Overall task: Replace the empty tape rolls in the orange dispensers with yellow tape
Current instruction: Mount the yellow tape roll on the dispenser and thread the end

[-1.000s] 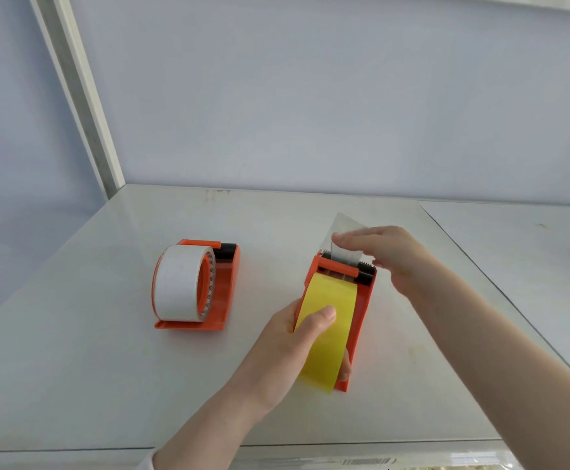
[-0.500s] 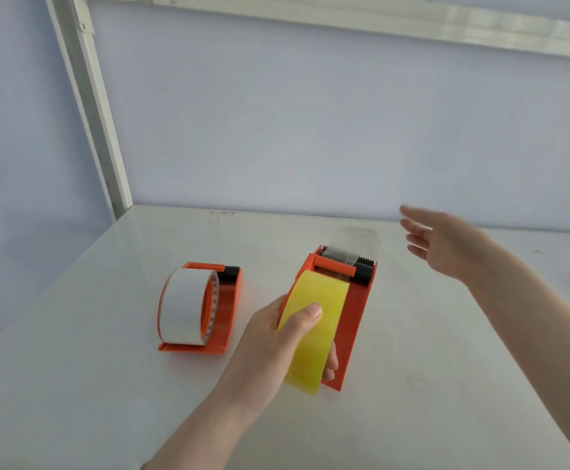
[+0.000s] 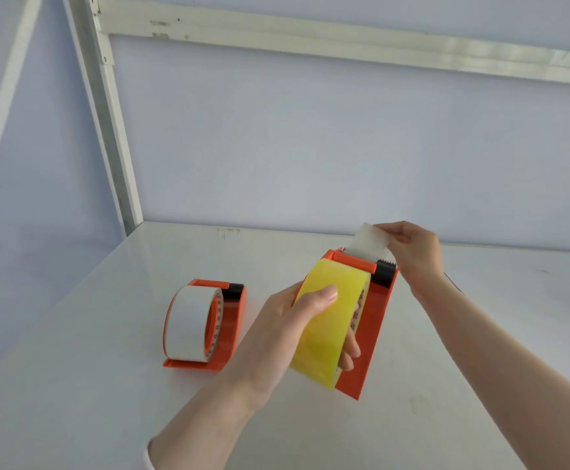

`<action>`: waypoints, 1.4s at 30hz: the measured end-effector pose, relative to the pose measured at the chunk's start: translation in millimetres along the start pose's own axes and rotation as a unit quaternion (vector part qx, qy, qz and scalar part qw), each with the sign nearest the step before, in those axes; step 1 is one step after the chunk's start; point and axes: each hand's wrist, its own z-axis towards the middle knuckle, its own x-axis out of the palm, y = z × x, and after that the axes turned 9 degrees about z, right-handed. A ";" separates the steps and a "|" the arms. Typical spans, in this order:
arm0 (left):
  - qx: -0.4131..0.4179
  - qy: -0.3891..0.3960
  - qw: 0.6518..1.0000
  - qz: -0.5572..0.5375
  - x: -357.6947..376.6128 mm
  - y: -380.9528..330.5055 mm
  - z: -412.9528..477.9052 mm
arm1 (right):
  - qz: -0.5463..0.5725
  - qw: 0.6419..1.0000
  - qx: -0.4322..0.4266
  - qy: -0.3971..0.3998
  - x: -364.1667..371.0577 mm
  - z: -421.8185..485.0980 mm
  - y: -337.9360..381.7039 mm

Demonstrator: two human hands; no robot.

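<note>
An orange dispenser (image 3: 371, 327) loaded with a yellow tape roll (image 3: 336, 310) is lifted a little off the white table (image 3: 90, 385), right of centre. My left hand (image 3: 287, 330) grips the yellow roll, thumb on top and fingers underneath. My right hand (image 3: 410, 249) pinches the loose clear tape end (image 3: 370, 240) sticking up past the black toothed cutter (image 3: 386, 271). A second orange dispenser (image 3: 231, 320) stands on the table to the left, holding a white bare-looking roll (image 3: 188, 322).
A pale blue wall rises right behind the table. A white metal frame post (image 3: 107, 130) stands at the back left corner, with a crossbar (image 3: 344, 42) running to the right. A seam with a neighbouring tabletop (image 3: 531, 266) runs on the right.
My right hand, open in the air half a second ago, has come back and pinched the tape end above the cutter. My left hand has kept its grip on the yellow roll.
</note>
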 end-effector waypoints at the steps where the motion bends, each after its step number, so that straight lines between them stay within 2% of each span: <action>1: 0.005 0.007 1.000 -0.006 -0.5 -3.0 -0.2 | -0.017 1.000 0.009 -0.013 -1.1 2.5 -1.2; 4: 0.027 0.017 0.999 -0.031 -1.9 -14.1 0.4 | -0.057 0.997 0.048 -0.016 1.4 2.4 -12.1; 6: 0.046 0.008 0.998 -0.045 -0.1 -26.8 3.7 | -0.043 0.995 0.092 -0.006 5.5 -5.2 -15.1; 10: 0.043 -0.076 0.992 -0.086 -0.9 -55.4 28.2 | -0.088 0.988 0.126 0.007 13.1 -32.3 -10.6; 13: 0.056 -0.141 0.984 -0.094 -1.4 -69.9 47.8 | 0.036 0.982 0.169 0.077 17.7 -71.7 -6.2; 17: 0.033 -0.168 0.984 -0.052 4.9 -54.2 55.7 | 0.159 0.953 0.224 0.125 11.2 -123.1 6.2; 23: -0.046 -0.169 0.983 -0.049 25.3 4.2 48.5 | 0.251 0.893 0.355 0.118 0.3 -159.2 2.8; 27: -0.068 -0.166 0.983 -0.046 35.4 33.6 44.7 | 0.315 0.844 0.423 0.094 -1.1 -168.4 -3.5; 38: -0.045 -0.173 0.977 0.113 41.7 71.4 32.4 | 0.360 0.774 0.501 0.140 -18.3 -178.6 -6.3; 40: -0.045 -0.163 0.971 0.172 36.8 74.3 28.4 | 0.330 0.776 0.508 0.176 -23.2 -184.8 -1.1; 42: -0.049 -0.137 0.967 0.207 31.1 69.8 21.6 | 0.270 0.792 0.494 0.235 -24.1 -194.3 6.9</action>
